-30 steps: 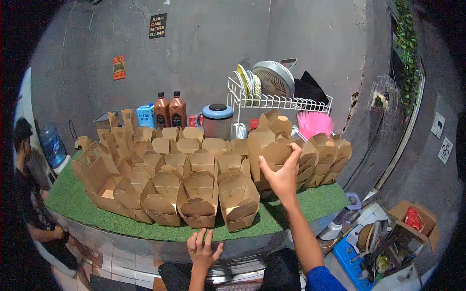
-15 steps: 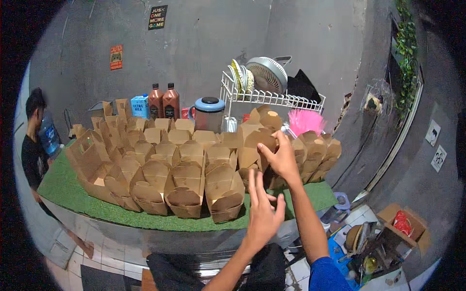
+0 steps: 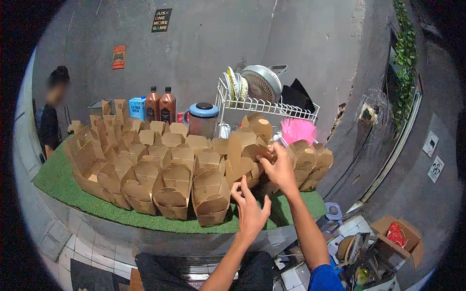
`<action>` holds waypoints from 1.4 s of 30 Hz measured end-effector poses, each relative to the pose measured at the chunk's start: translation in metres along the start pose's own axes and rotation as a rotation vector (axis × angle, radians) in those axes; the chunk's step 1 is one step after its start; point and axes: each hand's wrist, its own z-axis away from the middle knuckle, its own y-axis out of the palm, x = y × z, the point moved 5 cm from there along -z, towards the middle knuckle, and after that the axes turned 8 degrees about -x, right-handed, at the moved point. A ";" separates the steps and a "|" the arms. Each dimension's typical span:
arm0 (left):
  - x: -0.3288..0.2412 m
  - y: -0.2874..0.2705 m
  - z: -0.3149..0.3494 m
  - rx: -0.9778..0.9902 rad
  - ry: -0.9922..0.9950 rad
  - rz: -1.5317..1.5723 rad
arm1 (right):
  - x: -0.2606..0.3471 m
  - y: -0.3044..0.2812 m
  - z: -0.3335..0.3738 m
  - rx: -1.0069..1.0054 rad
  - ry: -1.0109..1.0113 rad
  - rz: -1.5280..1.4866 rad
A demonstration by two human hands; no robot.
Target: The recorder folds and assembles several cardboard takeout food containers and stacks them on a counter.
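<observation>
My right hand (image 3: 280,169) grips a brown paper food box (image 3: 239,164) by its right side, thumb and fingers closed on the cardboard. The held box is tilted, its tall panel standing up on the left. Below it is my left hand (image 3: 251,211), with thumb and fingers apart and the fingertips at the box's lower edge; whether they touch it I cannot tell. Rows of open brown boxes (image 3: 210,194) stand close together on the green turf mat (image 3: 160,223) to the left. More boxes (image 3: 304,160) stand right of my right hand.
Behind the boxes are a blue carton (image 3: 137,108), two brown bottles (image 3: 167,105), a blue-lidded jug (image 3: 203,116) and a white rack (image 3: 262,105) bearing a fan (image 3: 261,82). A pink bristly bundle (image 3: 298,131) lies beside it. Another person (image 3: 50,116) stands at the left.
The held box has come down and left, tipping, with my right hand on it. My left hand's fingers have bent in toward its lower edge. The person at left is more upright.
</observation>
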 end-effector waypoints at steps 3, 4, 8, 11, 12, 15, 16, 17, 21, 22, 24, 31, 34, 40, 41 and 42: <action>0.004 -0.001 0.002 -0.008 -0.005 -0.028 | 0.004 0.004 0.002 -0.014 -0.024 -0.055; 0.005 -0.003 0.003 -0.028 0.008 -0.045 | 0.004 0.005 0.003 -0.020 -0.026 -0.038; 0.013 -0.005 0.004 -0.023 -0.025 0.013 | 0.005 0.007 0.007 0.025 -0.067 -0.029; 0.013 -0.007 0.003 -0.035 0.027 0.023 | 0.004 0.005 0.008 0.080 -0.066 -0.012; 0.012 -0.008 0.003 -0.045 0.056 -0.008 | 0.005 0.005 0.009 0.101 -0.078 0.022; 0.011 -0.008 0.003 -0.061 0.068 -0.007 | 0.011 0.002 0.011 0.082 -0.184 -0.068; 0.011 -0.008 0.003 -0.069 0.046 0.033 | 0.012 0.002 0.013 0.066 -0.207 -0.055; 0.011 -0.007 0.003 -0.066 0.050 0.021 | 0.014 0.003 0.014 0.068 -0.251 -0.041; 0.012 -0.009 0.001 -0.075 0.024 0.045 | 0.009 0.009 0.019 0.142 -0.156 -0.108; 0.012 -0.010 0.000 -0.088 0.012 0.060 | 0.008 0.009 0.020 0.124 -0.181 -0.094; 0.013 -0.010 -0.001 -0.081 0.031 0.036 | 0.006 0.010 0.021 0.113 -0.227 -0.027; 0.011 -0.008 0.002 -0.039 0.033 0.105 | -0.012 0.024 0.023 0.197 -0.158 0.004; 0.011 -0.008 0.006 0.005 0.029 0.089 | -0.007 0.024 0.023 0.227 -0.141 0.052; 0.020 -0.009 0.022 0.121 0.010 0.053 | 0.027 0.008 0.028 0.129 -0.275 0.013; 0.023 -0.009 0.023 0.118 0.009 0.050 | 0.027 0.012 0.028 0.148 -0.213 0.040; 0.025 -0.007 0.025 0.132 0.024 0.003 | 0.033 0.013 0.030 0.145 -0.314 0.057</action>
